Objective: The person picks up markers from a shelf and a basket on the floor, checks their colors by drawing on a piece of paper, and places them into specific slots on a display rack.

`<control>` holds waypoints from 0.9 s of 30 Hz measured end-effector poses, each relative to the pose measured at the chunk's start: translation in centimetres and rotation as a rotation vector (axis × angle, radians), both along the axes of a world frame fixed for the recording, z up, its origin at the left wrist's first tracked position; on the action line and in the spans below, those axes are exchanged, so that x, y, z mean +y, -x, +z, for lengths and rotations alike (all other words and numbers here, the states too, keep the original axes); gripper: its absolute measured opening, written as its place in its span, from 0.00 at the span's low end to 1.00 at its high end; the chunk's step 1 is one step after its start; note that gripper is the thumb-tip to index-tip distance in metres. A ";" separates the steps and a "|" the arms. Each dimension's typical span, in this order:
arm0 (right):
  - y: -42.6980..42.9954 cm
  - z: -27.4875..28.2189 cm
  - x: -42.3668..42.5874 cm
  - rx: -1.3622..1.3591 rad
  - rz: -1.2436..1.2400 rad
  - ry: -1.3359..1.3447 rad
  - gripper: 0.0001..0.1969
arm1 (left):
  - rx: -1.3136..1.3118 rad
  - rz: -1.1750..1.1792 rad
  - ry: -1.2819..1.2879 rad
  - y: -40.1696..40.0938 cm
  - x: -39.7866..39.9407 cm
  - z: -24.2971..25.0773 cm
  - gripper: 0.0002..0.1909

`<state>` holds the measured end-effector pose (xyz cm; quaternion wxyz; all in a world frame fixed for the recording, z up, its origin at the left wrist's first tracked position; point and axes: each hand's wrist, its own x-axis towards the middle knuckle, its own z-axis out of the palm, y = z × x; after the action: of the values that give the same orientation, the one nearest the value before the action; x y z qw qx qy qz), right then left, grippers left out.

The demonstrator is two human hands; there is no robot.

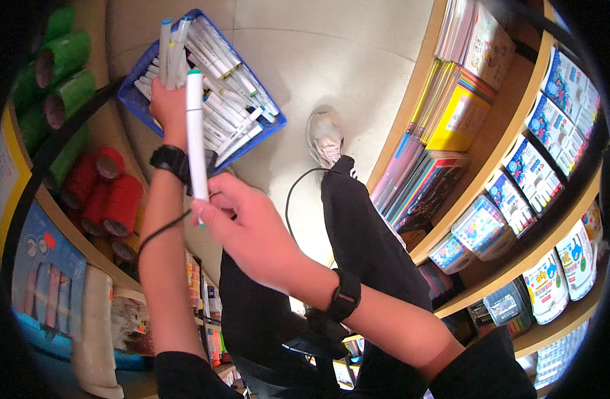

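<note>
My right hand [250, 227] pinches the lower end of a white marker pen [196, 134] with a green cap end, held upright over my left forearm. My left hand [169, 102] grips several white marker pens [175, 55] with blue-toned ends pointing up. That hand is over the near left side of a blue plastic basket [277, 130], partly hiding it. Many loose white markers [230, 107] lie in the basket at mixed angles. Each wrist wears a black band.
A wooden shelf [409, 90] on the right holds folders [419, 184] and packs of markers [529, 174]. Green rolls [65, 99] and red rolls [108, 204] are stacked at left. A thin black cable [287, 199] loops near my shoe [326, 134] on the tiled floor [335, 45].
</note>
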<state>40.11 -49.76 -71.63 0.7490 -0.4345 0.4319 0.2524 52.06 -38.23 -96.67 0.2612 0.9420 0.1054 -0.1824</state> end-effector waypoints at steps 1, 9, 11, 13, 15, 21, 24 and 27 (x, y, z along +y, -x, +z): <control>-0.3 -0.1 -0.1 -0.024 -0.081 0.016 0.10 | -0.001 0.058 0.029 0.5 -0.2 0.6 0.31; -0.3 0.2 1.6 0.132 0.058 -0.001 0.11 | -0.118 0.406 0.166 8.3 0.1 1.4 0.31; 0.1 1.5 2.7 0.066 0.154 -0.015 0.11 | -0.095 0.391 0.043 9.9 0.6 1.1 0.30; 0.6 2.7 3.5 0.037 0.177 -0.100 0.11 | 0.007 0.386 -0.019 11.1 1.2 1.0 0.32; 0.9 3.2 4.0 -0.006 0.140 -0.088 0.11 | -0.010 0.360 -0.019 11.6 1.3 0.7 0.33; 1.6 2.7 4.2 0.021 0.203 -0.012 0.11 | -0.087 0.319 -0.142 13.4 -0.9 0.5 0.34; 1.9 2.4 4.7 -0.001 0.211 0.051 0.11 | -0.008 0.340 -0.251 14.4 -2.0 0.9 0.32; 2.1 2.5 5.3 -0.014 0.170 0.029 0.11 | 0.117 0.341 -0.390 15.2 -2.6 1.6 0.31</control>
<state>38.04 -44.46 -69.11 0.7215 -0.4822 0.3917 0.3057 36.87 -40.80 -95.05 0.0949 0.9310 0.3108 -0.1661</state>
